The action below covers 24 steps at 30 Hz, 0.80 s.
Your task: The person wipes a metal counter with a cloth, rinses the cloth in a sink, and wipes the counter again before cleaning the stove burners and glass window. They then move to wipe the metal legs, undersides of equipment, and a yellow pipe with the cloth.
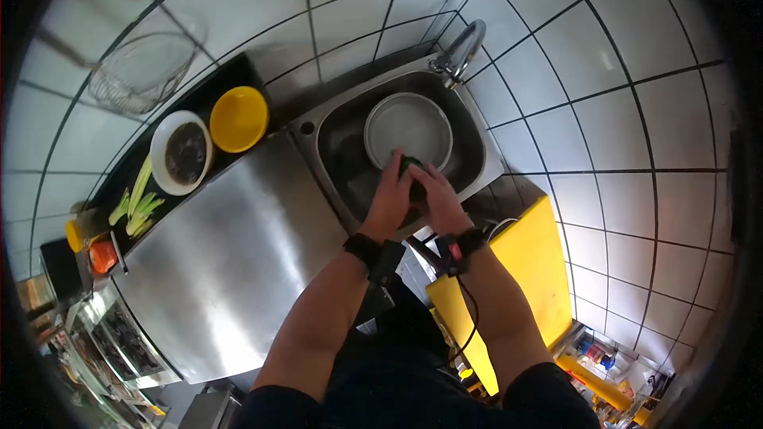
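Both of my hands meet over the near side of the sink [342, 155]. Between them is a dark green item [408, 164], mostly covered by the fingers. My left hand [389, 195] closes on it from the left, and my right hand [437, 195] from the right. Just beyond the fingers, a round metal bowl [407, 129] sits in the basin, with what looks like water in it. The chrome faucet [457, 63] stands at the sink's back right corner. Each wrist wears a black band with a small device.
Left of the sink lies a steel counter [230, 246]. Behind it, a dark ledge holds a yellow bowl [238, 119], a white bowl of dark liquid [184, 152] and green stalks [139, 199]. A wire strainer [143, 71] hangs on the wall. At right stands a yellow board [524, 278].
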### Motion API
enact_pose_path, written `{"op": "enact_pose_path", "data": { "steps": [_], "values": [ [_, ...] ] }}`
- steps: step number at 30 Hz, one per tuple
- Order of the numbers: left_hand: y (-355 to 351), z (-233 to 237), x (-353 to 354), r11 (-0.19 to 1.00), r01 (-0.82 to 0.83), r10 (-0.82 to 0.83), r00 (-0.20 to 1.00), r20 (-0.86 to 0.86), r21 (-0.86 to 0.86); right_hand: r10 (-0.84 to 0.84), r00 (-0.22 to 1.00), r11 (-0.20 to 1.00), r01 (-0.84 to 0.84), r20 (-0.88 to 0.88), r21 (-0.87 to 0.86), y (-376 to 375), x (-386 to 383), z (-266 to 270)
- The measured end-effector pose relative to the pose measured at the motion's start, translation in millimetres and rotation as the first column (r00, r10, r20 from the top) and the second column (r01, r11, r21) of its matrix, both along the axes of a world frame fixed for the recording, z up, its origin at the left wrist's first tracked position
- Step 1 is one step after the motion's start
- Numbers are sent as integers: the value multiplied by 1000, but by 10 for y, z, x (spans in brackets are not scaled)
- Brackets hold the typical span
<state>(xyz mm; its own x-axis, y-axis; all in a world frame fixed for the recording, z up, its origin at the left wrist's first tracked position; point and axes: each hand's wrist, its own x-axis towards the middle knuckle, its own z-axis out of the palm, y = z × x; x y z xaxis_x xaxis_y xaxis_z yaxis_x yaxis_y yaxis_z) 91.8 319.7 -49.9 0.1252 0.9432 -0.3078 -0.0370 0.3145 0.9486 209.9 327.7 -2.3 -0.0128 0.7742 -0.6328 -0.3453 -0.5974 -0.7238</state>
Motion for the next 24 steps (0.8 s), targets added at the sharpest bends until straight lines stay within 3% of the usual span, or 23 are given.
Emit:
{"op": "enact_pose_path", "data": {
  "steps": [2,3,4,6,7,9,10,12,13,15,16,18,19,21,22,24],
  "values": [
    [57,-170,17,967,4,43,983,-180,255,78,991,997,-75,-106,30,270,260,-341],
    [1,-520,-10,921,110,18,946,-324,374,235,952,886,-292,195,360,336,403,-462],
    [-52,-492,-50,922,117,12,944,-328,370,146,852,673,-458,504,580,403,538,-568],
    [-161,-378,-131,995,26,-17,996,-92,100,332,474,625,-758,816,186,655,717,-805],
    [-199,-300,-182,995,30,-20,995,-102,98,332,483,628,-754,811,192,700,713,-976],
    [-247,-141,-283,999,40,-35,940,-339,7,65,309,854,-509,949,107,788,637,-1299],
    [-267,-78,-303,999,45,-41,936,-350,2,69,321,857,-503,945,109,850,640,-1388],
    [-299,15,-333,998,23,6,874,-486,54,150,-55,490,-863,987,-122,968,658,-1542],
    [-317,19,-356,998,27,0,869,-495,48,155,-44,492,-863,987,-116,979,619,-1486],
    [-349,14,-397,996,64,-16,840,-543,70,210,-326,192,-911,922,-366,967,585,-1392],
    [-346,8,-411,996,68,-23,836,-548,62,218,-320,193,-912,922,-362,968,571,-1449],
    [-322,15,-431,987,81,11,823,-567,136,435,-306,363,-801,847,-476,1001,534,-1494],
    [-292,28,-437,988,81,9,822,-570,133,438,-303,362,-802,846,-475,989,492,-1499],
    [-204,51,-433,990,76,0,833,-553,116,327,-585,115,-754,742,-646,960,410,-1463],
    [-176,51,-415,990,79,-2,833,-554,115,329,-584,117,-755,742,-645,994,445,-1410],
    [-111,38,-374,985,63,34,837,-546,158,401,-442,123,-842,802,-526,1109,536,-1326]
  ]
}}
